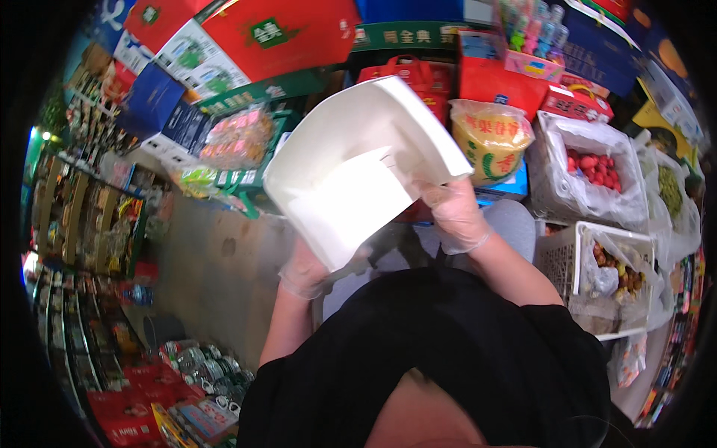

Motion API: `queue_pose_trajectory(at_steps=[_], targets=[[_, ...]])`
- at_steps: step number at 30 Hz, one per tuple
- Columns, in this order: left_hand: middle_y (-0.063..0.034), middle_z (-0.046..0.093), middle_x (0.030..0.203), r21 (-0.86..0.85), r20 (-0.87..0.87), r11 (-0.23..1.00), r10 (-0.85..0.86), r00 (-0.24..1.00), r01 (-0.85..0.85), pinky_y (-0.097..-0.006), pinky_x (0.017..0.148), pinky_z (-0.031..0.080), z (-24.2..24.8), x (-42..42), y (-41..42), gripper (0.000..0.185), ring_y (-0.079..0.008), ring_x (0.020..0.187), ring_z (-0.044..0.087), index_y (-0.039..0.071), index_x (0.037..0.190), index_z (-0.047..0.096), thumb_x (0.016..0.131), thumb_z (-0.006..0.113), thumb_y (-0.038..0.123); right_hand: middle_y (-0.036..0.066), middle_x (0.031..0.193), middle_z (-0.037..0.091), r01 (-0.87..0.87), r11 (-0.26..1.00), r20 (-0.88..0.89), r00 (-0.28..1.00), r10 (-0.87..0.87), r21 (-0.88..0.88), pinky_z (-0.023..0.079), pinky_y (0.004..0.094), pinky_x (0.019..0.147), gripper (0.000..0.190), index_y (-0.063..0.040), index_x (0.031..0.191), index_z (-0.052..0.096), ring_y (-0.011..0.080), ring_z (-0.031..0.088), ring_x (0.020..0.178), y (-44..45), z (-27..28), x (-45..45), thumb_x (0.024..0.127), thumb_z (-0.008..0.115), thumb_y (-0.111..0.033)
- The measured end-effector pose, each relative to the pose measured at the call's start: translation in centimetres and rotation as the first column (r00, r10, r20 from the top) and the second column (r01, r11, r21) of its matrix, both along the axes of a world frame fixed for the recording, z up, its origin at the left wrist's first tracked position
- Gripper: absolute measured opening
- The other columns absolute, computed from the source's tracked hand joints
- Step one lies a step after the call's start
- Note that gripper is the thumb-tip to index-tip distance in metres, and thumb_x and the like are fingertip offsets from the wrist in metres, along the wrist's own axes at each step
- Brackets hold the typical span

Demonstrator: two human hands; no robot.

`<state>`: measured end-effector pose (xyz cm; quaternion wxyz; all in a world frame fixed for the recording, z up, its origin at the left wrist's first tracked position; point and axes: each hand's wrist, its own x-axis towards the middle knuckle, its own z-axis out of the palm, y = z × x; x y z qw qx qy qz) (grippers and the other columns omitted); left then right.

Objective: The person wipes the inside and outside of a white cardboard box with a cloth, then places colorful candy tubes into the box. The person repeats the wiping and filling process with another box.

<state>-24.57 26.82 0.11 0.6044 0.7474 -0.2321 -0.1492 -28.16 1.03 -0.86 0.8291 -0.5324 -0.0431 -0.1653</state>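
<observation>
A white open container (330,140), with a curved wall and no marks inside, is held up before my chest, its hollow side facing me. My left hand (305,267) grips its lower left edge, with most of the fingers hidden behind the wall. At its right edge, my right hand (451,213) has the thumb near the inside and the rest of the grip partly out of sight. Both hands wear clear disposable gloves. Whether the container is plastic or card is hard to tell from the glare.
Red gift boxes (280,33) stack up ahead, beside a bag of yellow grain (492,140). Lined crates of red fruit (594,168) and brown produce (616,269) stand to my right. Plastic bottles (207,364) lie on the left, near shop shelves (84,213) and the bare floor (218,269).
</observation>
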Motion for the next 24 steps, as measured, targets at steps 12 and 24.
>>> queue_pose_trajectory(at_steps=[12, 24], targets=[[-0.0183, 0.060, 0.142, 0.024, 0.272, 0.996, 0.079, 0.959, -0.089, -0.0446, 0.108, 0.047, -7.1, 4.9, -2.2, 0.088, -0.0303, 0.126, 0.059, -0.006, 0.148, 0.050, 0.083, 0.090, 0.037, 0.026, 0.147, 0.055, 0.115, 0.968, -0.076, 0.988, -0.136, -0.224, 0.043, 0.0397, 0.116, 0.088, 0.005, 0.158, 0.037, 0.0323, 0.054, 0.137, -4.6, -1.0, -2.1, 0.091, 0.080, -0.034], [-0.0154, 0.048, 0.157, -0.289, 0.090, 0.956, -0.034, 0.995, 0.059, -0.0470, 0.123, 0.023, -3.2, 1.8, -8.7, 0.092, -0.0288, 0.146, 0.042, -0.003, 0.158, 0.039, 0.088, 0.076, 0.043, 0.020, 0.115, 0.075, -0.203, 0.294, -0.326, 0.147, -0.934, -0.934, 0.058, 0.0499, 0.093, 0.033, -0.007, 0.121, 0.073, 0.0350, 0.073, 0.108, -19.2, 2.5, -26.3, 0.100, 0.064, -0.031]])
